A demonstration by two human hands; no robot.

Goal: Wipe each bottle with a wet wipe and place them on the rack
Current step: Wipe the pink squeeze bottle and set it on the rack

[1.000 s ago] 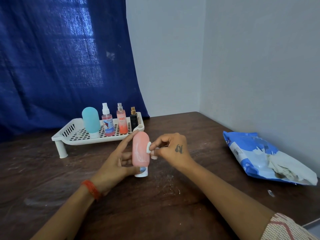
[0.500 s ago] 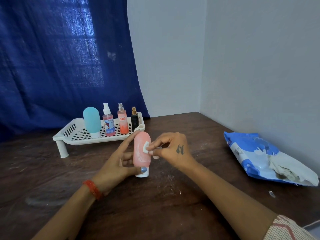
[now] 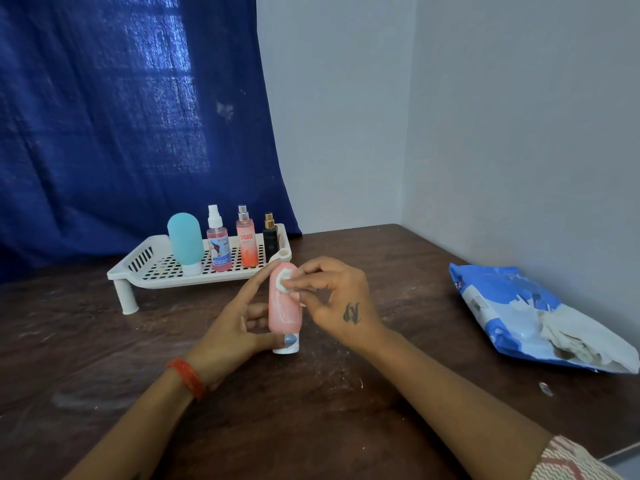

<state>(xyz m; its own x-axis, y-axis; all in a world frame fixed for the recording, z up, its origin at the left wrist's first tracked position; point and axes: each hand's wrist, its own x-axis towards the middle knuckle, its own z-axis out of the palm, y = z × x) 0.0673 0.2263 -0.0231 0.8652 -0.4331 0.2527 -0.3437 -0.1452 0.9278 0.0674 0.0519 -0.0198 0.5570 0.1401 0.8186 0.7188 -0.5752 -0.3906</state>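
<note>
Pink bottle — upright, smeared white

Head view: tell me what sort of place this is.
Probably a plain room at home, in a corner: a dark wooden table against bare grey walls, with a blue curtain hung over a window behind the rack.

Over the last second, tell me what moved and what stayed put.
The right hand slid the wet wipe up the pink bottle, from mid-body to near its top. The left hand keeps gripping the bottle, cap down on the table. The rack and its four bottles stayed.
</note>
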